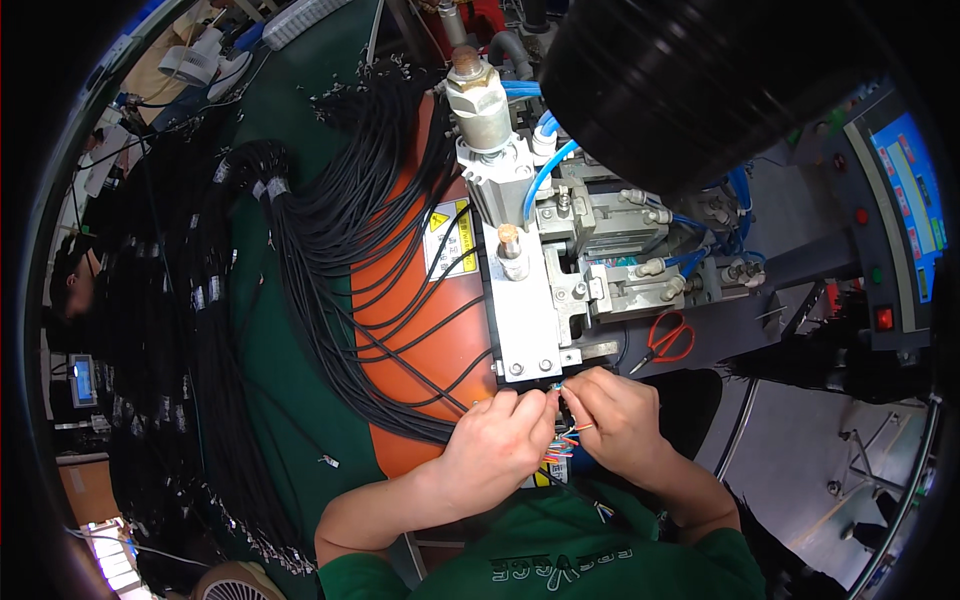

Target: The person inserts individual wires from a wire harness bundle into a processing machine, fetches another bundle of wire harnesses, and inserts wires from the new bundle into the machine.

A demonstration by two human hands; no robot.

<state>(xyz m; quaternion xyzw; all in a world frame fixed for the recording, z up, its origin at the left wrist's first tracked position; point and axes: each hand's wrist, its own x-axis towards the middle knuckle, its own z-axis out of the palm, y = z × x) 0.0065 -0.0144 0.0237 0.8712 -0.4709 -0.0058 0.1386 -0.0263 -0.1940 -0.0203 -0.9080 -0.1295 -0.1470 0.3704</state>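
Evidently both hands met just below the front edge of the metal press fixture (pixel 528 300), at about 6 o'clock from its plate. Left hand (pixel 497 440) was closed narrow, thumb and fingers pinched on the stripped cable end (pixel 562 437), whose coloured inner wires fanned out between the two hands. Right hand (pixel 618 420) was likewise pinched tight, fingertips on the wire tips at the fixture's lower lip; whether it also held a small connector could not be told, the spot being too small and partly covered. Cable's long axis ran roughly 6 to 12 o'clock at the hands: the free conductor tips pointed toward 12, into the fixture mouth, while the black jacket trailed back toward 6 and under the hands. Judgement on doing this step well: keep the conductors flat and in order, pinch close to the tips so none splay or cross, hold the axis square to the fixture slot, and keep fingertips outside the ram's path. Loose black cable bundle (pixel 350 250) lay at 10 o'clock from the hands over the orange mat (pixel 430 330); red-handled scissors (pixel 665 340) rested at 2 o'clock, near but apart from the right hand.
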